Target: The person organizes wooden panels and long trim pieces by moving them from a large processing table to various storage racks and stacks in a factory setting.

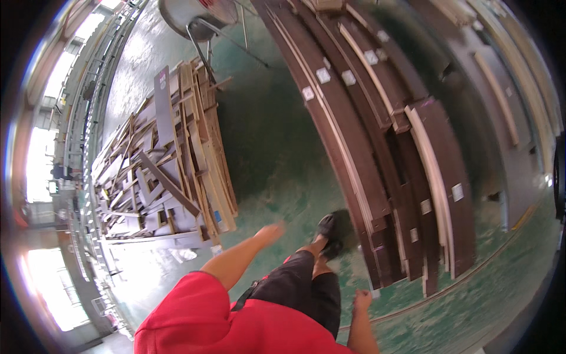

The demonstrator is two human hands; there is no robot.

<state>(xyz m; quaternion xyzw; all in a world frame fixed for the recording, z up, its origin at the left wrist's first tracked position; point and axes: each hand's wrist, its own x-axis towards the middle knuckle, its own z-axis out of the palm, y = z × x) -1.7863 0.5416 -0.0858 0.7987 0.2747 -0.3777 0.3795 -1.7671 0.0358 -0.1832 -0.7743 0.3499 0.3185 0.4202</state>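
Observation:
My left hand (269,233) hangs in front of my body over the green floor, blurred, touching nothing that shows; its fingers are too unclear to read. Nearest to it is a big pile of wood and board offcuts (154,177), with long strips along its near side. My right hand (363,299) hangs low by my right side with its fingers curled, and no object shows in it. Close by that hand are the ends of long dark brown boards (349,146), stacked in rows with pale strips and white labels on them.
A round metal drum or tub (181,20) on tubular legs stands beyond the offcuts. More long boards (513,163) lie at the far right. Between the pile and the brown stacks runs green floor (269,146). Windows and metal racking line the left side.

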